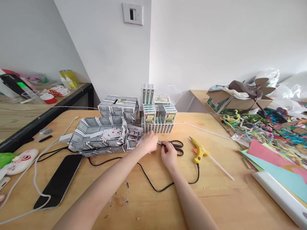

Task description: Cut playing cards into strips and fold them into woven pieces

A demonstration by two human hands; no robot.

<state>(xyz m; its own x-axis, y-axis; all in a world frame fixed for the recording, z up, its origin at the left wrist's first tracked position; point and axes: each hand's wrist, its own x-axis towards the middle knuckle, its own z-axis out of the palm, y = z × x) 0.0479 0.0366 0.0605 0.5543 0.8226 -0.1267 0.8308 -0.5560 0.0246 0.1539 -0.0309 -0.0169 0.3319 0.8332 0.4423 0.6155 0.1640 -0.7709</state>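
Observation:
My left hand (pixel 150 141) is closed in front of the stacked card boxes, fingertips down by the loose playing cards (pixel 134 132). Whatever it pinches is hidden behind the fingers. Close beside it, my right hand (pixel 169 156) has its fingers curled on the black-handled scissors (pixel 178 146), near where the blades meet. The handles stick out to the right, and a bit of blade shows toward my left hand. Green-and-white playing card boxes (pixel 169 117) are stacked behind both hands. To the left stands a tray built of folded cards (pixel 96 123), with loose cards inside.
A yellow glue gun (pixel 200 150) lies right of the scissors, its black cord looping under my forearms. Far left are a black phone (pixel 59 180) and white cables. Coloured paper (pixel 271 159), pipe cleaners (pixel 259 124) and an open cardboard box (pixel 236 99) fill the right side.

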